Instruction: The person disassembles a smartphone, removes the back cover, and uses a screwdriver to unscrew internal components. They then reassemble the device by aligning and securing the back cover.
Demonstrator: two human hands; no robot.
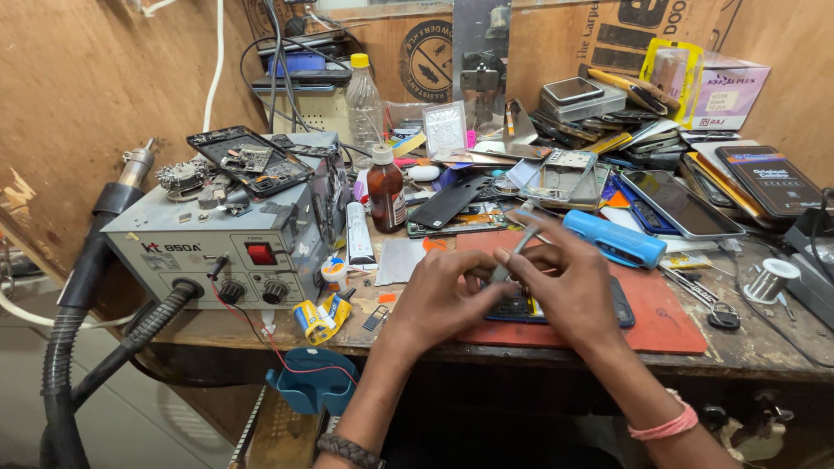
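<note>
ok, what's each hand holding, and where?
Right hand pinches metal tweezers near mid-length. Left hand meets them at the lower end, above the opened phone.

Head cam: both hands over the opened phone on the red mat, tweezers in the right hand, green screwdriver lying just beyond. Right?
Not quite: in the head view the screwdriver is blue, not green. Otherwise yes: both hands, left hand and right hand, over the opened phone on the red mat, tweezers in the right.

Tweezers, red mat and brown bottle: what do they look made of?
Tweezers: probably bare metal, thin, grey, with a dull sheen, pinched in the right hand.
Red mat: likely rubber or silicone, flat and matte with no glare.
Brown bottle: amber glass or plastic, see-through and glossy; which one is unclear.
</note>
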